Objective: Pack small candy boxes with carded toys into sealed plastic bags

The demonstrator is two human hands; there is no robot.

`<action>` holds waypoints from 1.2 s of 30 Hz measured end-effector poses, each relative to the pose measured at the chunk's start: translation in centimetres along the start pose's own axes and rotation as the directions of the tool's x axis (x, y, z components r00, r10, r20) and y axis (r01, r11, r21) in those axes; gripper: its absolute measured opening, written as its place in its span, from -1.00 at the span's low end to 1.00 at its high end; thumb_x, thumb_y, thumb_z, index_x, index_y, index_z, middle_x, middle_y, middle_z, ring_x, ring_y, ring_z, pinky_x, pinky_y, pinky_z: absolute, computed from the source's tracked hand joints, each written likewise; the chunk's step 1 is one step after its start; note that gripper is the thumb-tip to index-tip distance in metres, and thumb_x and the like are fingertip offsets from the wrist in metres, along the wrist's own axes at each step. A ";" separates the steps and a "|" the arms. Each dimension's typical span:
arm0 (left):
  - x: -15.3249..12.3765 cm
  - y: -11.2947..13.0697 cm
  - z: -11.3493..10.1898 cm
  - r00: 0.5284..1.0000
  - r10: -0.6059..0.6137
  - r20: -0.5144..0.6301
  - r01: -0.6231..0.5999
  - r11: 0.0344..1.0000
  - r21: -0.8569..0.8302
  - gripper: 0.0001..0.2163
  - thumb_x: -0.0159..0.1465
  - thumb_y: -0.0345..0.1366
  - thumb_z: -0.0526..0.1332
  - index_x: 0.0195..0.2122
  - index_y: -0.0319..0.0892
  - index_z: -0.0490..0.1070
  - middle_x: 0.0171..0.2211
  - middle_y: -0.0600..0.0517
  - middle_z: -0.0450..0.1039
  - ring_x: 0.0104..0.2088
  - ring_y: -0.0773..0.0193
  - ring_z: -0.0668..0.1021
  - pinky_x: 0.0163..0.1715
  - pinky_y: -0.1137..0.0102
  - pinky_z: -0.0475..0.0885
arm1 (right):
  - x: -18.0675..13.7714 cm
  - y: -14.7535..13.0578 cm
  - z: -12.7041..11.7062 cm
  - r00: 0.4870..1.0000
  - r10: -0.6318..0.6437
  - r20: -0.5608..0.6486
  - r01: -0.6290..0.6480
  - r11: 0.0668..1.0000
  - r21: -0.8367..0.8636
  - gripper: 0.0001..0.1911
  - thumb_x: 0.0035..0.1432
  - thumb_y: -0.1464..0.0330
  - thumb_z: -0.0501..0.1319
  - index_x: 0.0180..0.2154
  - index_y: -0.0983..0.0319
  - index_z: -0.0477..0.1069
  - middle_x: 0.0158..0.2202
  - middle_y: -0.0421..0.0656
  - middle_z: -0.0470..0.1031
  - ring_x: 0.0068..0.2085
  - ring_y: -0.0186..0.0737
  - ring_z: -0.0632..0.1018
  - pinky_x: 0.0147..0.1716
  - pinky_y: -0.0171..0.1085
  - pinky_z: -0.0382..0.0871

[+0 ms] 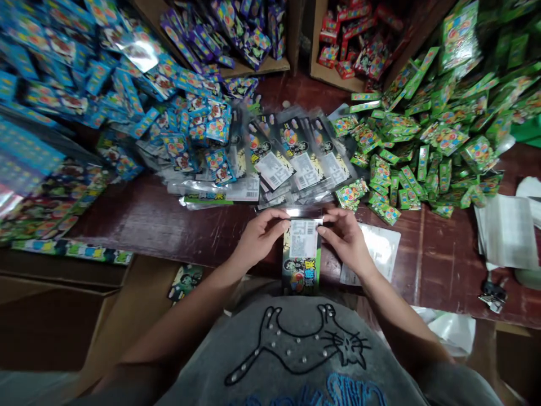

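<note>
Between my hands, at the table's front edge, is a printed plastic pouch [301, 273] with a white label panel and a clear upper strip. My left hand [264, 234] pinches its upper left corner between thumb and fingers. At the upper right corner my right hand [344, 237] grips the same pouch in a like pinch. Just beyond my fingers lie several overlapping pouches [306, 169] of the same print. A whitish clear-plastic sheet [378, 254] rests on the table beside my right hand, partly hidden by my wrist.
Small blue boxes [122, 84] are heaped at the left, green boxes [406, 163] at the right. Purple packets [220, 28] and red packets [359, 39] fill cardboard cartons at the back. Keys [493, 293] and a stack of white slips [509, 228] lie on the right of the dark red table [169, 225].
</note>
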State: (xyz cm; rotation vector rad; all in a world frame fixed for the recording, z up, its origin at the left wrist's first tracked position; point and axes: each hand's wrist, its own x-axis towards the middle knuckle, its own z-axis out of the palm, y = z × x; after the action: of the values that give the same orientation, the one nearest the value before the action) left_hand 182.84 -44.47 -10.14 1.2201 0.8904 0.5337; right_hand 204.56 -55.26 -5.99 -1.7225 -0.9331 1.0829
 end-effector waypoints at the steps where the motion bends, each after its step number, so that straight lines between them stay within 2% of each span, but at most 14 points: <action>1: 0.2 0.3 0.1 1.000 -0.022 0.006 0.022 0.999 -0.042 -0.81 0.39 -0.14 0.34 -0.12 -0.14 0.56 0.04 -0.08 0.65 0.07 0.15 0.63 0.14 0.22 0.48 | -0.3 0.0 0.2 0.999 0.029 -0.031 -0.028 0.999 0.045 -0.62 0.28 0.12 0.44 0.06 0.04 0.48 -0.04 -0.17 0.62 -0.03 -0.21 0.64 -0.07 -0.21 0.61; 4: 0.4 0.8 0.5 0.996 -0.086 0.019 0.088 0.983 -0.163 -0.82 0.32 -0.16 0.42 -0.15 -0.13 0.58 0.00 -0.05 0.68 0.01 0.18 0.66 0.08 0.26 0.52 | -0.8 -0.3 0.2 0.997 0.077 -0.020 -0.075 0.994 0.075 -0.72 0.30 0.12 0.42 -0.04 0.07 0.54 -0.12 -0.20 0.62 -0.17 -0.27 0.62 -0.16 -0.25 0.60; 6: 0.6 0.8 0.7 0.991 -0.128 0.031 0.132 0.968 -0.216 -0.73 0.27 -0.19 0.46 -0.05 -0.11 0.58 -0.07 -0.02 0.69 -0.07 0.20 0.67 -0.02 0.30 0.54 | -0.8 -0.8 -0.1 0.996 0.080 0.034 -0.082 0.994 0.065 -0.76 0.31 0.13 0.41 -0.07 0.07 0.56 -0.13 -0.21 0.63 -0.21 -0.28 0.61 -0.18 -0.23 0.60; 8: 0.8 0.9 0.7 0.983 -0.169 0.066 0.180 0.957 -0.228 -0.62 0.23 -0.18 0.49 0.06 -0.08 0.57 -0.10 -0.01 0.70 -0.11 0.20 0.67 -0.06 0.30 0.55 | -0.8 -1.1 -0.4 0.999 0.018 0.051 -0.020 0.999 0.038 -0.83 0.33 0.16 0.40 -0.14 0.08 0.56 -0.09 -0.19 0.65 -0.09 -0.22 0.64 -0.01 -0.14 0.60; 11: 1.3 1.1 0.5 0.970 -0.197 0.139 0.218 0.964 -0.152 -0.72 0.22 -0.11 0.50 -0.09 -0.09 0.67 -0.09 -0.03 0.70 -0.08 0.18 0.67 0.03 0.27 0.54 | -0.9 -1.3 -0.8 0.997 -0.076 0.015 0.075 0.997 0.022 -0.83 0.38 0.23 0.35 -0.03 0.07 0.56 -0.03 -0.16 0.66 0.04 -0.18 0.65 0.16 -0.06 0.54; 13: 1.8 1.4 0.5 0.958 -0.215 0.190 0.235 0.968 -0.090 -0.75 0.24 -0.04 0.48 -0.20 -0.08 0.70 -0.09 -0.03 0.71 -0.07 0.16 0.67 0.05 0.26 0.54 | -1.0 -1.3 -1.2 0.996 -0.086 0.019 0.086 0.996 0.035 -0.74 0.37 0.25 0.36 0.06 0.06 0.55 -0.06 -0.17 0.68 -0.02 -0.22 0.67 0.11 -0.10 0.56; 15: 2.2 1.8 0.9 0.947 -0.223 0.233 0.234 0.972 -0.023 -0.72 0.25 0.01 0.46 -0.21 -0.07 0.70 -0.10 -0.04 0.72 -0.10 0.15 0.67 0.00 0.27 0.55 | -1.1 -1.4 -1.6 0.995 -0.089 0.042 0.088 0.996 0.022 -0.81 0.33 0.24 0.40 -0.03 0.08 0.62 -0.12 -0.18 0.70 -0.07 -0.24 0.68 0.06 -0.14 0.56; 19: 3.2 2.8 2.8 0.952 -0.161 0.259 0.144 0.986 0.087 -0.77 0.22 -0.05 0.47 -0.27 -0.10 0.68 -0.22 -0.02 0.72 -0.26 0.19 0.66 -0.19 0.32 0.55 | -1.2 -1.4 -2.8 0.995 0.095 0.000 -0.095 0.993 0.064 -0.78 0.24 0.15 0.46 -0.21 0.15 0.65 -0.22 -0.17 0.70 -0.19 -0.26 0.66 -0.08 -0.20 0.58; 23: 4.0 3.7 4.8 0.946 -0.167 0.278 0.150 0.985 0.083 -0.80 0.26 -0.11 0.43 -0.28 -0.13 0.68 -0.31 -0.01 0.71 -0.33 0.21 0.65 -0.29 0.33 0.55 | -1.6 -1.1 -4.1 0.937 0.351 -0.006 -0.338 0.906 0.255 -0.64 0.07 0.05 0.55 -0.23 0.17 0.67 -0.26 -0.20 0.71 -0.30 -0.30 0.62 -0.17 -0.23 0.57; 26: 4.3 4.3 5.3 0.912 -0.170 0.373 0.150 0.985 0.082 -0.81 0.28 -0.12 0.43 -0.23 -0.11 0.71 -0.23 -0.04 0.73 -0.27 0.19 0.69 -0.22 0.30 0.60 | -2.3 -1.2 -5.3 0.933 0.358 0.034 -0.353 0.894 0.277 -0.66 0.03 0.04 0.58 -0.29 0.14 0.69 -0.27 -0.21 0.72 -0.29 -0.28 0.64 -0.15 -0.20 0.58; 29: 4.3 4.6 5.5 0.872 -0.142 0.469 0.118 0.990 0.080 -0.81 0.26 -0.12 0.45 -0.20 -0.08 0.72 -0.12 -0.06 0.74 -0.14 0.15 0.73 -0.07 0.23 0.64 | -3.3 -1.8 -7.3 0.974 0.199 0.107 -0.212 0.967 0.137 -0.73 0.24 0.03 0.45 -0.27 0.09 0.72 -0.18 -0.18 0.74 -0.15 -0.20 0.68 -0.06 -0.14 0.59; 32: 4.4 4.4 6.3 0.874 -0.091 0.477 0.057 0.995 0.085 -0.83 0.23 -0.14 0.48 -0.24 -0.09 0.69 -0.15 -0.04 0.74 -0.16 0.16 0.74 -0.06 0.24 0.65 | -3.7 -2.1 -10.2 0.993 -0.023 0.116 0.044 0.983 -0.179 -0.73 0.42 0.10 0.30 -0.15 0.06 0.73 -0.03 -0.12 0.72 -0.01 -0.12 0.67 0.03 -0.05 0.57; 34: 4.8 4.0 7.5 0.872 -0.059 0.485 0.012 0.995 0.101 -0.84 0.26 -0.15 0.45 -0.22 -0.10 0.68 -0.19 -0.04 0.74 -0.19 0.19 0.73 -0.08 0.25 0.65 | -3.5 -1.9 -12.2 0.984 -0.157 0.083 0.177 0.854 -0.490 -0.75 0.46 0.20 0.27 -0.01 0.09 0.70 0.04 -0.06 0.69 0.05 -0.02 0.64 0.10 0.06 0.52; 36: 5.3 3.4 9.2 0.848 -0.033 0.529 -0.021 0.995 0.096 -0.86 0.27 -0.18 0.43 -0.23 -0.11 0.67 -0.17 -0.05 0.74 -0.17 0.18 0.74 -0.05 0.24 0.65 | -2.9 -1.2 -13.8 0.975 -0.196 0.101 0.206 0.647 -0.734 -0.69 0.46 0.29 0.23 0.13 0.13 0.64 0.08 0.01 0.67 0.04 0.07 0.60 0.09 0.13 0.51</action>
State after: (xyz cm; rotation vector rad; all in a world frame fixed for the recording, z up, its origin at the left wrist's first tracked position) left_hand 193.72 -44.65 -7.75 1.3621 0.4470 0.1248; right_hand 216.29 -61.30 -0.73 -2.1725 -1.7015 0.5676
